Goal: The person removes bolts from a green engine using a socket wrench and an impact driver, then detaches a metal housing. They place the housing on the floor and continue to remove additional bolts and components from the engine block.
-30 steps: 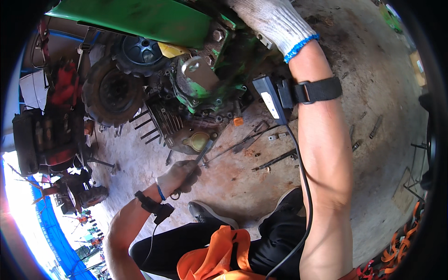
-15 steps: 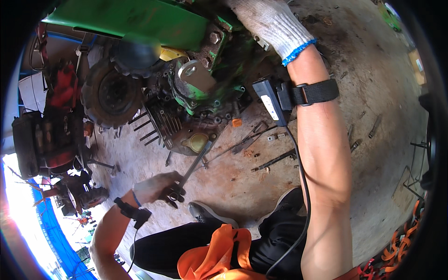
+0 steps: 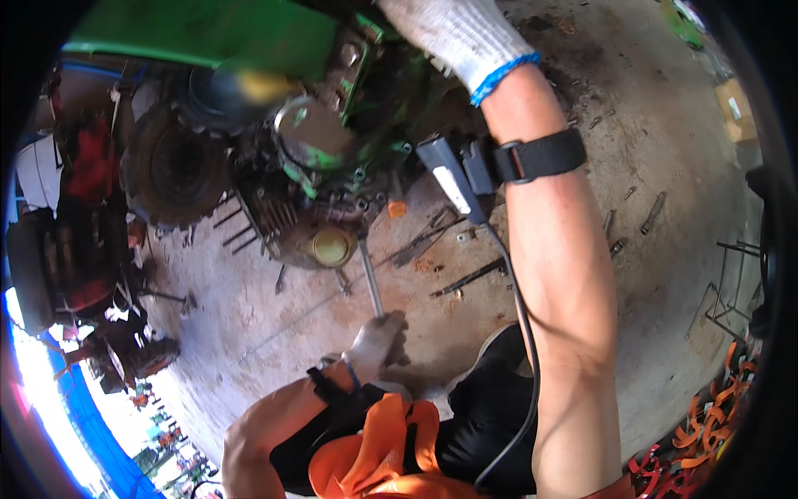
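My left hand [image 3: 378, 341], in a whitish glove, is closed around the lower end of a long metal wrench [image 3: 371, 274]. The wrench stands nearly upright in the picture. Its far end meets the lower edge of a greasy engine block [image 3: 312, 212], right of a round yellowish cap [image 3: 331, 247]. At the top edge my right hand [image 3: 457, 33], in a white knitted glove with a blue cuff, reaches beside the green machine body [image 3: 208, 33]. Its fingers are cut off or hidden, so their grip does not show.
A black rubber tyre [image 3: 174, 162] stands left of the engine. Bolts and a dark rod [image 3: 468, 278] lie on the stained concrete floor, with a loose socket piece [image 3: 653, 213] farther right. A red machine [image 3: 79, 249] is at far left. Orange curved parts [image 3: 702, 424] are heaped at lower right.
My left hand has moved right and slightly down, swinging the wrench from slanted to nearly upright. The view has shifted a little, and my right hand stays near the top.
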{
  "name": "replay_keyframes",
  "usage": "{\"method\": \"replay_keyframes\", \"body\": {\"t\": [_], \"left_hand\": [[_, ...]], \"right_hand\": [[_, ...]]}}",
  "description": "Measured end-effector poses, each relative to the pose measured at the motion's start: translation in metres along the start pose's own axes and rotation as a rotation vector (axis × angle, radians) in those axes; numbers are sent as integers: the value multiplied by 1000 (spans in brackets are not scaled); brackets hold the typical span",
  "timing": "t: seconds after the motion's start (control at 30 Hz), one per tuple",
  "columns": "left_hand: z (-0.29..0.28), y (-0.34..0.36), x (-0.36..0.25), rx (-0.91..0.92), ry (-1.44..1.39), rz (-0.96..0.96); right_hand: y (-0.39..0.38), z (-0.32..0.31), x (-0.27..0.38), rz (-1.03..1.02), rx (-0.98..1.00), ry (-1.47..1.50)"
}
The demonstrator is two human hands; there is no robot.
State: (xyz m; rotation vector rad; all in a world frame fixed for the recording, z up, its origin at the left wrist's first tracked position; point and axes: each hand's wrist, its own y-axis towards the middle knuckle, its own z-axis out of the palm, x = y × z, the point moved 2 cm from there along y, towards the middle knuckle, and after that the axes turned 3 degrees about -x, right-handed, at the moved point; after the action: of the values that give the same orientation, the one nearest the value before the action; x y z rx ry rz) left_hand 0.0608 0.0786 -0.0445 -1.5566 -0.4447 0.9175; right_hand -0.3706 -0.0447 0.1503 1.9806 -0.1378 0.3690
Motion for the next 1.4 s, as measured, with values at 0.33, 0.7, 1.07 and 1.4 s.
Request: {"method": "replay_keyframes", "body": {"t": [0.33,0.7,1.07,1.4], "left_hand": [[-71,-99,-69,-221,494,198],[-99,-101,-168,-257,735,38],[-112,-88,-162,47,1065,228],[-89,-91,-131,-271,491,-43]], "right_hand": [[-17,16,-18,-53,32,-145],[-14,20,-22,223,41,134],[-13,31,-16,-239,129,-503],[-22,22,-23,-136,-128,-162]]}}
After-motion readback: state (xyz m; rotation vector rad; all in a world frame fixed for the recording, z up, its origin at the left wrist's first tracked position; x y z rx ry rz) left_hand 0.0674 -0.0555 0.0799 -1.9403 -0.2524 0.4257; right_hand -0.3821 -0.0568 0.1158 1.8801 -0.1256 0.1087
